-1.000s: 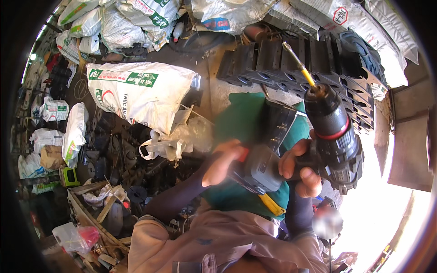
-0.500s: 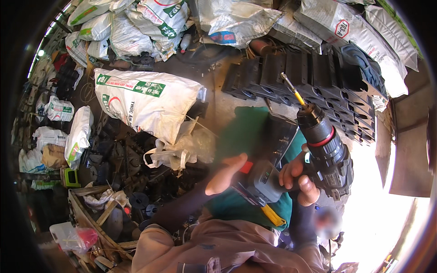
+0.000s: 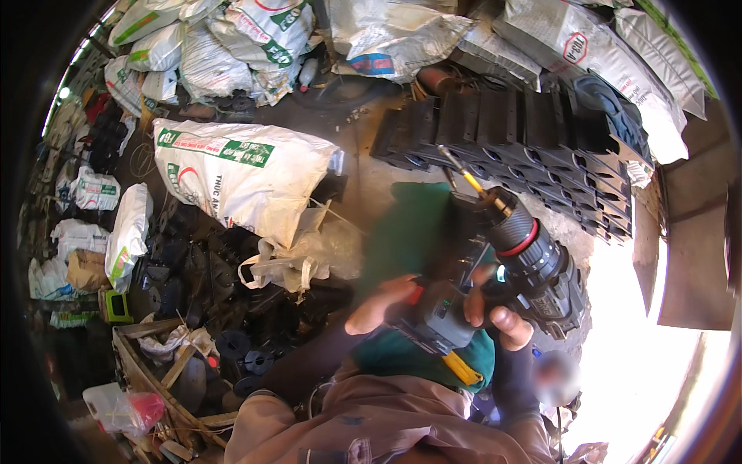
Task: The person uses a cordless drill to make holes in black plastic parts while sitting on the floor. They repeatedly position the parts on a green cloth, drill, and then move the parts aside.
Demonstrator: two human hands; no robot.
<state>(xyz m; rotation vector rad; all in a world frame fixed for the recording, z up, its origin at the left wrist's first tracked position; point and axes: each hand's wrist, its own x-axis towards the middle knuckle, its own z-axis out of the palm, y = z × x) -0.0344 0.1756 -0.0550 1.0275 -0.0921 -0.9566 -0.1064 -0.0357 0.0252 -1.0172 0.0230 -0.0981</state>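
Note:
My right hand point(image 3: 498, 321) is closed round the grip of a black cordless drill point(image 3: 545, 271). The drill has a red ring and a long bit point(image 3: 464, 172) with a yellow band, which points up and to the left. Beside the drill's battery, my left hand point(image 3: 380, 303) reaches in from the left; its fingertips are hidden behind the battery and a small red piece. Under the drill lies a dark box-like metal part point(image 3: 473, 251), partly covered, over the green cloth point(image 3: 410, 224) on my lap. A yellow strip-like thing point(image 3: 462, 369) sits below the battery.
Rows of black metal channel parts point(image 3: 495, 124) are stacked at the far right. A large white sack point(image 3: 239, 178) lies at left, beside a clear plastic bag point(image 3: 332, 243). Dark metal pieces point(image 3: 193, 263) cover the floor near a wooden crate point(image 3: 154, 379).
The drill in my right hand has shifted a little left and down, its bit tilting more to the left. My left hand has come slightly lower, close to the battery.

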